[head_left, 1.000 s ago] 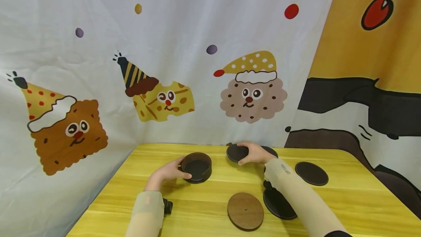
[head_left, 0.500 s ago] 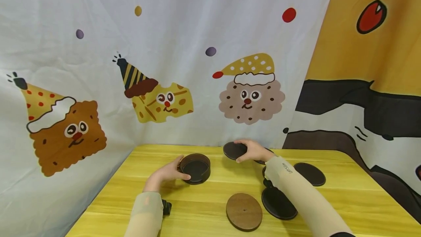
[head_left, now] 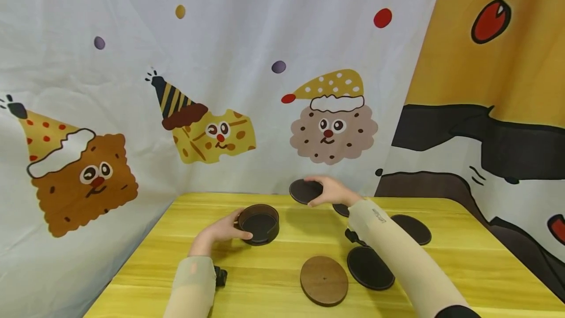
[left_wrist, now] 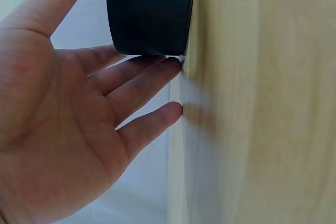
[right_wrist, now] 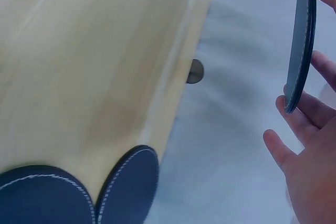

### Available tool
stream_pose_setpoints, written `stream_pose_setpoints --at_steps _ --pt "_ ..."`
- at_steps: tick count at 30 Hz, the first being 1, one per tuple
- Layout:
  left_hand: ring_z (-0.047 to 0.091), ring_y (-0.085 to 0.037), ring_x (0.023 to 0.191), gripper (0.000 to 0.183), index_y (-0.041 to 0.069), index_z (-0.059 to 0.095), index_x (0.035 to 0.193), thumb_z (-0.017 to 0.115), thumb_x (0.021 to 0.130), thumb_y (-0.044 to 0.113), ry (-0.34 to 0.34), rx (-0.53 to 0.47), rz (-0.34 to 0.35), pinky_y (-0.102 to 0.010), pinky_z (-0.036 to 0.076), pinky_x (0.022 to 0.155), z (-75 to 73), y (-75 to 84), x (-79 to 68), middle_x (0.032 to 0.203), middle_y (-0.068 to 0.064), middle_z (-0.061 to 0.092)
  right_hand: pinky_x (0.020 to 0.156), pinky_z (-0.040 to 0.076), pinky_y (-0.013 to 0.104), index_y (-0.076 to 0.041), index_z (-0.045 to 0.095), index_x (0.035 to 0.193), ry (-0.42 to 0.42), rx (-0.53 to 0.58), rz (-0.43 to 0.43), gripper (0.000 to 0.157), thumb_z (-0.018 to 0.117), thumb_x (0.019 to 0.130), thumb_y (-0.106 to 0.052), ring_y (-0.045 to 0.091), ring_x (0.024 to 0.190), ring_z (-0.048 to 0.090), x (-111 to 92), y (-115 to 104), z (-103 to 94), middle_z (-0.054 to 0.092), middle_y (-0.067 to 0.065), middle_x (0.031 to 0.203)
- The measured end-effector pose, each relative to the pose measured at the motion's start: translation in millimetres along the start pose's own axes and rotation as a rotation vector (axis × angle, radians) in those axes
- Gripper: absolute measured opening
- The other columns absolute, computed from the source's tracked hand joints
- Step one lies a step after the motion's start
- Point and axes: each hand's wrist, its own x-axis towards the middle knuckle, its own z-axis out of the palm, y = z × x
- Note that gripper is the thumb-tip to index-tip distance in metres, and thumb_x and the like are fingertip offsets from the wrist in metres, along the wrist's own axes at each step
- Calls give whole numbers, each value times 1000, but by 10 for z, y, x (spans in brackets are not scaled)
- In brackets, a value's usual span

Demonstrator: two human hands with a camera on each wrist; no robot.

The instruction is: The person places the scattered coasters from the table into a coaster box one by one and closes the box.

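dark disc (head_left: 303, 192) in right hand (head_left: 332, 192), round holder (head_left: 261, 211) in left hand (head_left: 223, 229).

Dark brown, round, low-walled leather-look holder (head_left: 274, 227): upright, open top facing up, on the yellow wood-grain bench (head_left: 256, 288). Thin black, round leather-look disc (head_left: 303, 192), pale stitching along its edge: gripped in the right hand (head_left: 331, 192), raised clear of the bench, farther back and rightward of the holder.

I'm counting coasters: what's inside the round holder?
Inside the round holder, a flat dark surface shows; whether it's loose is unclear, and anything beneath it is covered.
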Motion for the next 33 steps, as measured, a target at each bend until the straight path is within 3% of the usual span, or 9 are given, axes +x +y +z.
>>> stream_pose_setpoints --at_steps 11,20,33 --pt "36 -45 133 99 -3 20 152 80 81 29 3 22 1 -59 34 101 -4 -10 -16 149 -27 33 95 44 44 -18 52 142 -30 -42 20 84 87 69 -40 27 123 50 94 -272 21 49 6 142" --pt "35 -44 133 98 -2 21 153 80 81 30 4 22 5 -59 33 102 -5 -9 -14 149 -26 33 93 45 40 -21 53 140 -56 -19 -5 85 87 66 -43 20 117 53 209 -345 210 53 3 137" --pt "38 -43 132 97 0 23 152 80 81 29 10 32 -1 -58 34 102 -13 -8 3 148 -24 36 92 45 38 -17 54 139 -119 -9 -84 84 87 66 -43 21 115 53 405 -579 481 54 5 136"
